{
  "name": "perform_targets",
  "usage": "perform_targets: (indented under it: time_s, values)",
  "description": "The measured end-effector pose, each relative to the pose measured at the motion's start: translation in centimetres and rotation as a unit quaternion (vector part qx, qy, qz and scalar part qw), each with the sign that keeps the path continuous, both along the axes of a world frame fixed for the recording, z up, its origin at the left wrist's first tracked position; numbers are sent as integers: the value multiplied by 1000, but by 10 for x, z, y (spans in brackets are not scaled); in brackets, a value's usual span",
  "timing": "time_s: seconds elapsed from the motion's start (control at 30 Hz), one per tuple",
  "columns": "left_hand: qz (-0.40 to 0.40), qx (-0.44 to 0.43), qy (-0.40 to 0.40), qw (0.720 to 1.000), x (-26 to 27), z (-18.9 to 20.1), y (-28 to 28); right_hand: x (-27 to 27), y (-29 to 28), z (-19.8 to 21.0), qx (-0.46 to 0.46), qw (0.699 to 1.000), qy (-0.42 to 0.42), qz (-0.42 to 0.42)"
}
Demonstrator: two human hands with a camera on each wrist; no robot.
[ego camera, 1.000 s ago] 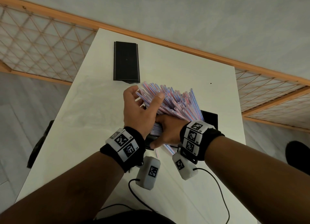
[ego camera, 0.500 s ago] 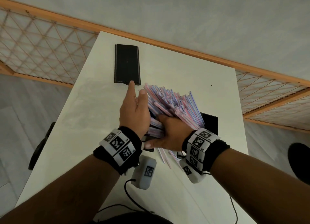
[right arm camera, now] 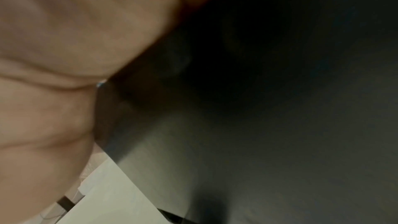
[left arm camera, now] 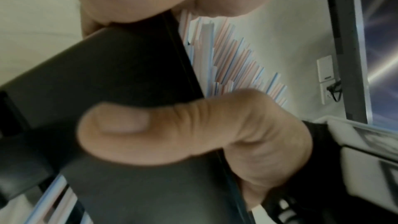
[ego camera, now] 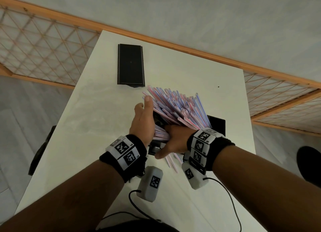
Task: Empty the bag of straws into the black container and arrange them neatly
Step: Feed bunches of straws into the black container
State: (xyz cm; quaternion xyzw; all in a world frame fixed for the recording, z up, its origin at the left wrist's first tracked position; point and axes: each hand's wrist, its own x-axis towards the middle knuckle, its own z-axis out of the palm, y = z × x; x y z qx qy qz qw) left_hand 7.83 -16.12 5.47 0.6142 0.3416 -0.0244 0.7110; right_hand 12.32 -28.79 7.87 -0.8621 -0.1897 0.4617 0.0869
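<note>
A thick bundle of pink-and-blue striped straws (ego camera: pixel 177 108) fans up and away out of the black container (ego camera: pixel 216 126), which lies on the white table (ego camera: pixel 97 120). My left hand (ego camera: pixel 143 117) is flat, its straight fingers pressed along the bundle's left side. My right hand (ego camera: pixel 173 141) grips the container's near end. The left wrist view shows its thumb (left arm camera: pixel 172 130) on the black outer wall (left arm camera: pixel 120 67) with the straws (left arm camera: pixel 232 60) behind. The other right-hand fingers are hidden. The right wrist view shows only palm (right arm camera: pixel 64 40) and dark wall (right arm camera: pixel 280 91).
A flat black rectangular lid or tray (ego camera: pixel 131 65) lies at the table's far side. A few loose straws (ego camera: pixel 172 160) lie on the table by my right wrist. Cables (ego camera: pixel 225 193) run across the near edge. The table's right edge is close to the container.
My left hand has gone from cupping the top of the straws to lying flat against the bundle's left side. The right hand has kept its place at the near end.
</note>
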Motion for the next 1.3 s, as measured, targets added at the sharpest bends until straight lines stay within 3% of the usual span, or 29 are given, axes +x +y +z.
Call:
perform_targets:
  time_s: [0.2,0.33,0.57,0.7,0.83,0.97,1.1,1.3]
  values:
    - [27,-73,22,997,1,-27,1,9,15,-15,0,999,51,-11]
    - [8,-61,-1,998,0,-12,0,16,17,-26,-4,998,58,4]
    - [-2,-1,-65,998,-10,5,-3,13,22,-34,95,995,-18,8]
    - [-14,16,-96,995,-12,7,-4,9,22,-26,72,994,-56,65]
    - [-30,74,-116,990,-15,11,-4,3,24,-24,67,979,-148,121]
    - [-4,116,-111,987,-11,18,0,1,21,-8,208,964,-160,46]
    - [9,146,-119,982,-8,23,4,-2,17,5,286,948,-142,-16]
    - [32,148,-118,981,-7,30,6,-7,26,9,353,911,-215,-10]
